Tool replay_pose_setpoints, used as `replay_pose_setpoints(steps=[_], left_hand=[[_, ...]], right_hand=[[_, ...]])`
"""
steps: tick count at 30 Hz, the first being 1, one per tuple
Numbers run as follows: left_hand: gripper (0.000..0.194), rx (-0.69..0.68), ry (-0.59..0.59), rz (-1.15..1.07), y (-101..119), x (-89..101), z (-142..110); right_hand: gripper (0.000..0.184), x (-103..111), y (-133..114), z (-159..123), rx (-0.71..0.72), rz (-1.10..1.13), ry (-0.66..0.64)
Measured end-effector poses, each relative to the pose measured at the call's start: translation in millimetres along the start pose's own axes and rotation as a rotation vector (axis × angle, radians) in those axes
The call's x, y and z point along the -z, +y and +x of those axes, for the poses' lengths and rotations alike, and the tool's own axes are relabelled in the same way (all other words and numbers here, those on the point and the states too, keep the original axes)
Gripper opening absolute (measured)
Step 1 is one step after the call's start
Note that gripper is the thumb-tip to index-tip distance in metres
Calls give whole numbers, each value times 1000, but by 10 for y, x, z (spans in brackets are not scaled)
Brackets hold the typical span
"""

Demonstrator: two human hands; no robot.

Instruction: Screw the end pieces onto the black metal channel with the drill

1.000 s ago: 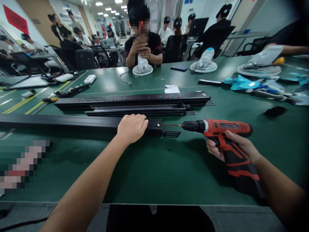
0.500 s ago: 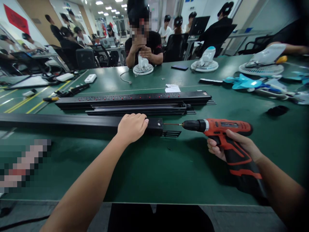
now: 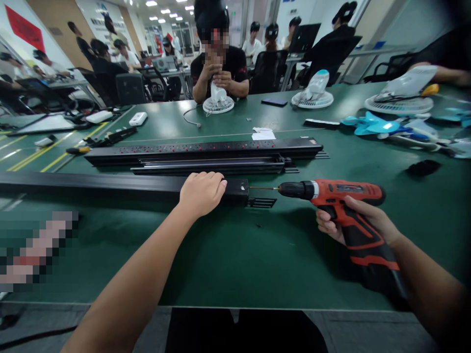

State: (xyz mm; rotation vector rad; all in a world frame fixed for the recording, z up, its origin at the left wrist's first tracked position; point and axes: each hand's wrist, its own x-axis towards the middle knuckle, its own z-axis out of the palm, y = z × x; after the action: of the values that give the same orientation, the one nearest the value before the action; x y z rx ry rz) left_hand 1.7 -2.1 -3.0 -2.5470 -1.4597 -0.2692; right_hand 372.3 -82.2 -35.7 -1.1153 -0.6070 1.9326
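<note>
My left hand (image 3: 202, 194) is wrapped over the right part of a long black bar-shaped housing (image 3: 110, 185) and grips it against the table. An orange and black cordless drill (image 3: 349, 192) is in my right hand (image 3: 362, 220), whose fingers close round the handle near the trigger. From its chuck a long thin driver bit (image 3: 263, 188) reaches left to the housing's end face. Whether the tip sits on a screw there is too small to tell. Thin black prongs (image 3: 262, 202) stick out below that end.
Behind the housing lie a black strip (image 3: 206, 147) with red dots and a narrower black rail (image 3: 213, 164). Across the green table (image 3: 235, 264) a person holds a white fan part (image 3: 219, 100). More fan parts (image 3: 312, 95) and blue fan blades (image 3: 371, 125) lie at the right.
Both hands, the drill and the black housing stay practically in place. Across the table, the person's hands and head have shifted slightly.
</note>
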Motion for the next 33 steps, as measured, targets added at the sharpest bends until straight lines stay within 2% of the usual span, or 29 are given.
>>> replay_pose_setpoints(steps=[23,33], left_hand=[[43,1,16,-4,3,-2,3],[44,12,6,7,3,4,1]], right_hand=[[39,86,24,21,29,-29,-65],[38,28,18,3,60,-78,-48]])
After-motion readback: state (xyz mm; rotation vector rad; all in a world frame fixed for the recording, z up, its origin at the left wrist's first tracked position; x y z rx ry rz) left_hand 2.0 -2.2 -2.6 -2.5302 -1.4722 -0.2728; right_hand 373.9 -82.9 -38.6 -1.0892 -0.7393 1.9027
